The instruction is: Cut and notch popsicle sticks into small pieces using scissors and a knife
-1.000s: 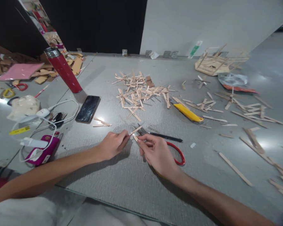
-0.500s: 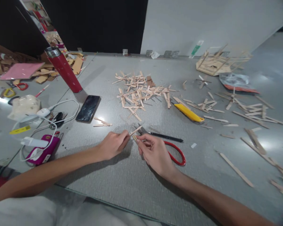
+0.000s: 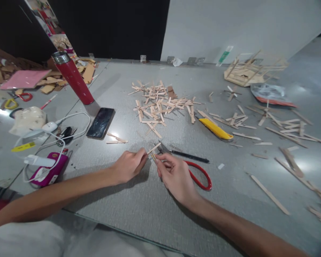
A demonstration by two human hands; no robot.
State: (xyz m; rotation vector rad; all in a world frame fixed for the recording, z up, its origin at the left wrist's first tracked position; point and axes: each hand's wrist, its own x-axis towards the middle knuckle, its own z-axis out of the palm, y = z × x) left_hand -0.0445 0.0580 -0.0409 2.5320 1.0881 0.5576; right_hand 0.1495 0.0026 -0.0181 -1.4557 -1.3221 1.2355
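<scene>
My left hand (image 3: 130,164) pinches a short wooden stick (image 3: 154,148) that points up and to the right. Close beside it, my right hand (image 3: 174,174) has its fingers curled and pinched on another small wooden stick piece (image 3: 152,156); the two fingertips nearly meet. Both hands rest on the grey table (image 3: 149,203). Red-handled scissors (image 3: 200,176) lie under and just right of my right hand, their blades (image 3: 163,148) pointing up-left beyond the fingers. A black pen (image 3: 189,156) lies just behind them.
A pile of wooden sticks (image 3: 160,103) lies ahead, a yellow utility knife (image 3: 215,128) to its right. More sticks (image 3: 283,128) scatter right, near a stick frame model (image 3: 250,69). Left: a black phone (image 3: 101,122), red bottle (image 3: 73,78), white cables (image 3: 50,130), pink device (image 3: 46,169).
Both hands stay pinched on the stick pieces in almost the same place; my right hand has shifted slightly. The view has drifted a little.
</scene>
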